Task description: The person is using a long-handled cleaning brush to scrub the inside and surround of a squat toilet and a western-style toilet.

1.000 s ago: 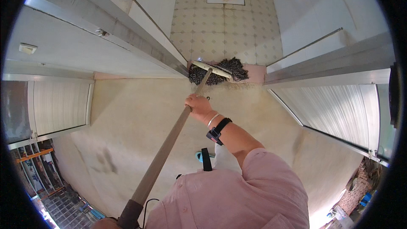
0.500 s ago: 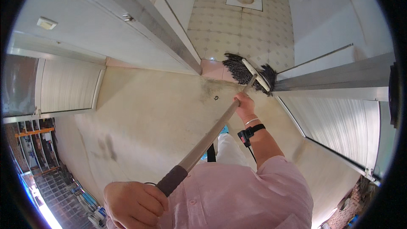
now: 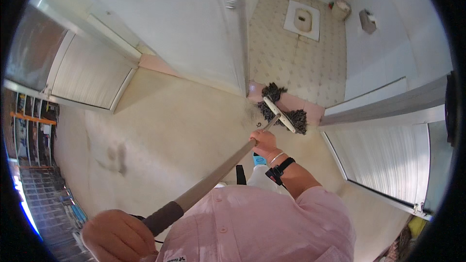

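Both of my hands grip a long-handled mop (image 3: 213,172). My left hand (image 3: 119,235) is closed around the dark grip at the top end of the handle, at the lower left. Farther down the pole, my right hand (image 3: 264,144) wraps round it close to the head. The mop head (image 3: 280,115) has a pale bar with dark grey strands spread on both sides. It lies across the pinkish threshold (image 3: 313,110) of a small tiled room, partly on the beige floor. A black strap with a small device sits on my right wrist, beside a pale bracelet.
A squat toilet (image 3: 303,18) is set in the tiled floor beyond the threshold, with a bin (image 3: 341,10) beside it. Door frames stand left and right of the opening. An open door panel (image 3: 383,157) is at the right, another (image 3: 92,70) at the left. Shelves (image 3: 31,126) line the far left.
The mop head has come back from the tiled floor onto the threshold and nearer to me. Both hands have moved left with the handle, and the view has shifted.
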Demonstrator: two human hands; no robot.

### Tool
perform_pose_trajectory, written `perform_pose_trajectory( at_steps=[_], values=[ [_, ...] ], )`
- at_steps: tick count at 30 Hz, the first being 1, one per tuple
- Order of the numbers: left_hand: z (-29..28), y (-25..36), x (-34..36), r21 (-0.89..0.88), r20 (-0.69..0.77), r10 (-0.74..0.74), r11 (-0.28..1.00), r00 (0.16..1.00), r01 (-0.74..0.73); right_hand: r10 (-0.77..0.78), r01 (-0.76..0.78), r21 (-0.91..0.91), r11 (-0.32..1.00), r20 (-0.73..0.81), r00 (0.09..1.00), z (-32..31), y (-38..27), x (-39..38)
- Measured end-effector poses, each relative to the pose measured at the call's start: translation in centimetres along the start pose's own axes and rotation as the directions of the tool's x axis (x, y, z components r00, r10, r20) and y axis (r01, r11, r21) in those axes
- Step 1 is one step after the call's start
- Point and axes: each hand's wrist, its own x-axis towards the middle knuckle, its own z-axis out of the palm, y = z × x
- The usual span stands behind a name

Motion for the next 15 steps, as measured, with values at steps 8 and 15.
perform_pose_trajectory(
  at_steps=[8,15],
  values=[
    [-1.1,16.0,-19.3,0.117,-0.318,0.089,0.992,0.944,-0.054,-0.323,0.337,-0.071,0.939,0.163,0.932,-0.9,-16.7,-0.2],
    [0.7,24.0,-29.7,0.341,-0.712,0.354,0.929,0.607,-0.142,-0.5,0.498,0.072,0.864,0.242,0.832,1.8,-29.0,1.3]
  ],
)
